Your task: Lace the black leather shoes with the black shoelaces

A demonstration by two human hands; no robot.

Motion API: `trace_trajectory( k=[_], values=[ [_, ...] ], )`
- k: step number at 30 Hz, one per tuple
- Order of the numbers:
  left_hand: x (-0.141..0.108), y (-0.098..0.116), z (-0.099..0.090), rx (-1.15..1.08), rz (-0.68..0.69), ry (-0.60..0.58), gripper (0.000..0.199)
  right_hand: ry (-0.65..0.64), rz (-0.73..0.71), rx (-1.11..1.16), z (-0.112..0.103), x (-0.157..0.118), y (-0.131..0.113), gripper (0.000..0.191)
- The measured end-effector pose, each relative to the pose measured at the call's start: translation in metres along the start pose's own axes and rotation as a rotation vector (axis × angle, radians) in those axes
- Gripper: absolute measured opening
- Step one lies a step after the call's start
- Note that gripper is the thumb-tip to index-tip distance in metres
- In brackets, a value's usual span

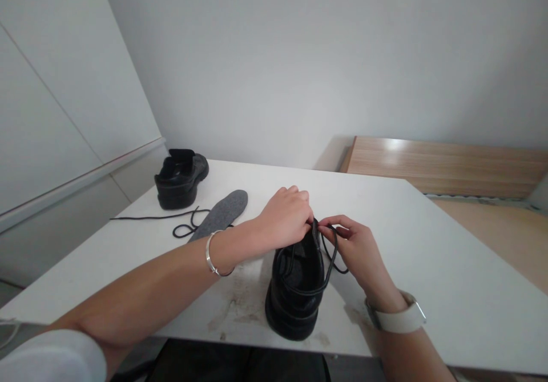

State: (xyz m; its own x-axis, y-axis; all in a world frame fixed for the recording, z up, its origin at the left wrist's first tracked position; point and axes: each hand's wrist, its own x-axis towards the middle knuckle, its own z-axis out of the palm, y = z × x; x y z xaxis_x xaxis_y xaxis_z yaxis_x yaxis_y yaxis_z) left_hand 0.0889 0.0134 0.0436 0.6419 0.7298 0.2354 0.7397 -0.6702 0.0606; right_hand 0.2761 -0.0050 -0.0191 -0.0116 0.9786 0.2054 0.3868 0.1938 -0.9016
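A black shoe [294, 316] stands at the table's near edge, its heel towards me. My left hand [289, 215] reaches over its front part, fingers closed at the upper edge near the lacing; the exact grip is partly hidden. On the right side of the opening, my right hand [351, 246] pinches a black shoelace [333, 256] between thumb and fingertips. That lace loops down across the shoe's heel opening and out to the right. Both hands nearly meet at the raised flap [315, 233].
A second black shoe [177, 185], its tongue raised, stands at the table's far left. Nearer lie a grey insole [222, 213] and a loose black lace [149, 217]. Dirt smudges [233, 310] mark the white table [428, 268]. Behind it, right, is a wooden panel [445, 162].
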Motion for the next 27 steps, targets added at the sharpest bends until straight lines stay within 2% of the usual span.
trace_trajectory(
  k=[10, 16, 27],
  values=[
    [0.0059, 0.006, 0.0023, 0.052, 0.024, 0.006, 0.023, -0.037, 0.041, 0.084, 0.0004, -0.0038, -0.002, 0.042],
    [0.0053, 0.0095, 0.0015, 0.068, 0.025, -0.01, 0.022, 0.024, 0.023, 0.214, 0.0025, -0.0019, -0.0031, 0.041],
    [0.0087, 0.009, 0.0001, 0.149, 0.035, -0.038, 0.019, -0.006, 0.026, 0.17, 0.0029, -0.0066, 0.0015, 0.034]
  ],
)
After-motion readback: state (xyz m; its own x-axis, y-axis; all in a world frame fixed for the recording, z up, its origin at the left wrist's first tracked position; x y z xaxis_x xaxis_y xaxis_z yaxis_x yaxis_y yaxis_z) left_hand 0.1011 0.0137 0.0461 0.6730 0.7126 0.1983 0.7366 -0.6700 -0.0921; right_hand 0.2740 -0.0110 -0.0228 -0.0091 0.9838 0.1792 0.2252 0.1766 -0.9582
